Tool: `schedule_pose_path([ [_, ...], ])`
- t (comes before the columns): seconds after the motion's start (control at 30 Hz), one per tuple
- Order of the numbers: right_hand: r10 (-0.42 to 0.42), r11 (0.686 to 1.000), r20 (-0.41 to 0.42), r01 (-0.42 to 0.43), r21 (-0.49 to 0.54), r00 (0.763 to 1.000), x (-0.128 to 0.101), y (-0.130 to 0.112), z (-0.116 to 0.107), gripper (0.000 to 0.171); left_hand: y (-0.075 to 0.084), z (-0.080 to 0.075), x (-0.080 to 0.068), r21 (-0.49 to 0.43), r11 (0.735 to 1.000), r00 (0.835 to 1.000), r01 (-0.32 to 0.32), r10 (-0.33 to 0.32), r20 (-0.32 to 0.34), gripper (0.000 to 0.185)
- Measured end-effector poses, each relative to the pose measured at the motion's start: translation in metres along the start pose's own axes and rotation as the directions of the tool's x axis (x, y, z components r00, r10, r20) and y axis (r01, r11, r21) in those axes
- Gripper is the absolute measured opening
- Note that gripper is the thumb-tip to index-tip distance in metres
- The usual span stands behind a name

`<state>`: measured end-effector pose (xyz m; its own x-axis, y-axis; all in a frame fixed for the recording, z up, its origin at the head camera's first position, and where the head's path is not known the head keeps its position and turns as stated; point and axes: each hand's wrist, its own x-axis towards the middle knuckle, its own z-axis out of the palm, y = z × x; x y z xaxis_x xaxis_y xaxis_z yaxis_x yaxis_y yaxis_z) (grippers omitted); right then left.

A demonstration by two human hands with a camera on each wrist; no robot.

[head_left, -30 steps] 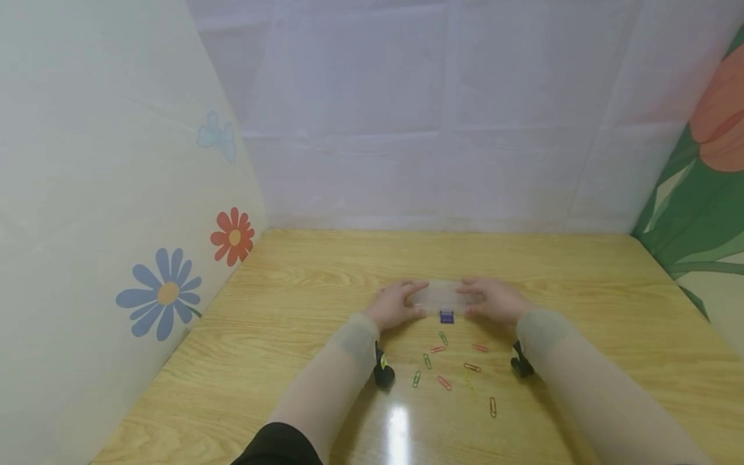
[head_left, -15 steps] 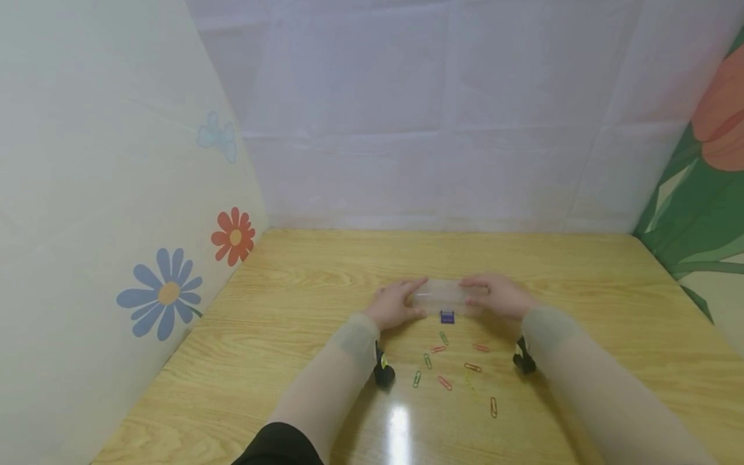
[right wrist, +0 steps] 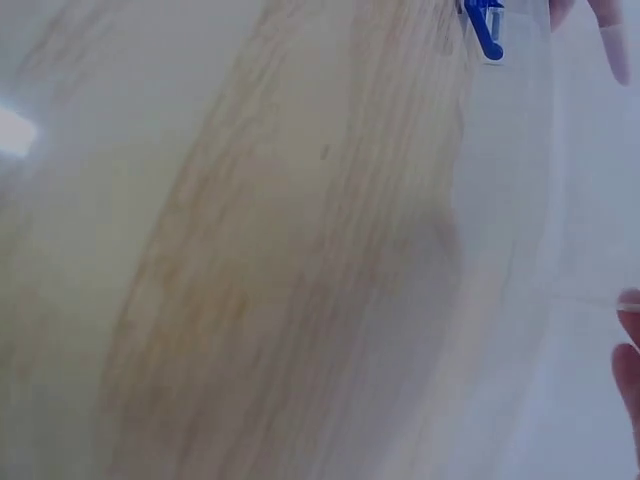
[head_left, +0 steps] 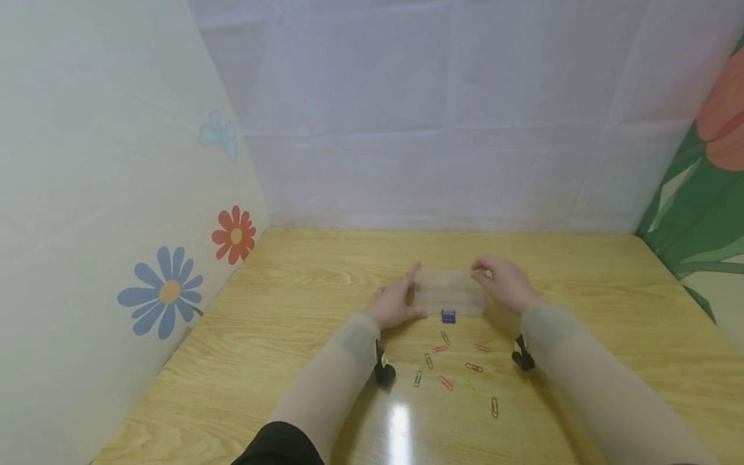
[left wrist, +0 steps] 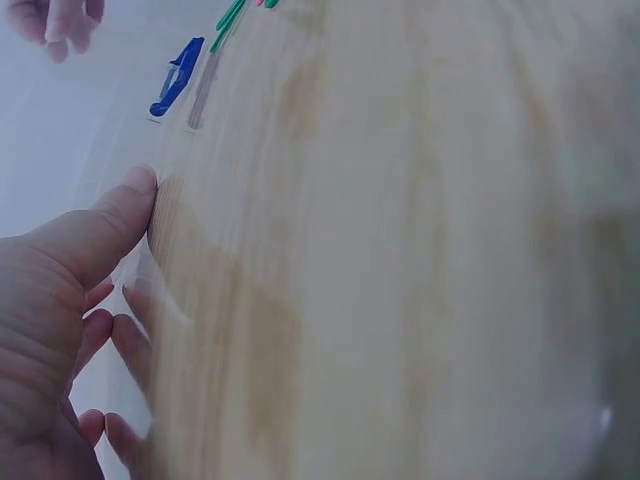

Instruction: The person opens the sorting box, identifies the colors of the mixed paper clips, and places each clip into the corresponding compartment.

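A clear plastic box (head_left: 447, 300) with a blue latch (head_left: 448, 316) on its front stands on the table. My left hand (head_left: 395, 303) grips the box's left side, thumb at the front corner and index finger stretched toward the back. In the left wrist view the left thumb (left wrist: 125, 210) presses along the clear wall. My right hand (head_left: 507, 283) pinches the box's clear lid (head_left: 447, 278) at its right edge, with the lid tilted up at the back. The right fingertips (right wrist: 630, 310) show only partly in the right wrist view.
Several paper clips in green, red, pink and yellow, such as a green paper clip (head_left: 418, 378) and a red paper clip (head_left: 495, 407), lie scattered on the wooden table (head_left: 314, 271) in front of the box. A pale cloth backdrop (head_left: 442, 129) rises behind the table.
My right hand has gone from the box's right side to the lid's edge, moving up and back, and the lid has risen. The left hand stays at the left side, its index finger lifting.
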<state>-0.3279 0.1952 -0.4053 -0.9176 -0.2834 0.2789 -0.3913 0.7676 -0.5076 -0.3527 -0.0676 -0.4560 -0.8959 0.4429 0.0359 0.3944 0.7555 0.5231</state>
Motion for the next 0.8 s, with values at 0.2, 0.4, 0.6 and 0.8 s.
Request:
schedule_pose_path([
  [0.2, -0.110, 0.987, -0.166, 0.088, -0.132, 0.980, 0.006, 0.003, 0.004, 0.016, -0.001, 0.001, 0.002, 0.006, 1.000, 1.000, 0.000, 0.000, -0.024, 0.122],
  [0.4, -0.081, 0.988, -0.142, 0.060, -0.145, 0.987, 0.010, 0.001, 0.005, 0.027, -0.001, 0.001, 0.002, 0.002, 1.000, 1.000, -0.003, 0.003, -0.030, 0.124],
  [0.6, 0.063, 0.997, -0.029, -0.064, -0.031, 0.998, 0.013, -0.002, 0.004, 0.043, -0.001, 0.001, 0.000, 0.000, 1.000, 1.000, -0.002, 0.002, -0.031, 0.117],
  [0.8, 0.134, 0.988, 0.074, -0.139, 0.064, 0.988, 0.017, 0.001, 0.005, 0.052, -0.001, 0.001, -0.002, 0.025, 1.000, 1.000, 0.000, 0.000, -0.001, 0.100],
])
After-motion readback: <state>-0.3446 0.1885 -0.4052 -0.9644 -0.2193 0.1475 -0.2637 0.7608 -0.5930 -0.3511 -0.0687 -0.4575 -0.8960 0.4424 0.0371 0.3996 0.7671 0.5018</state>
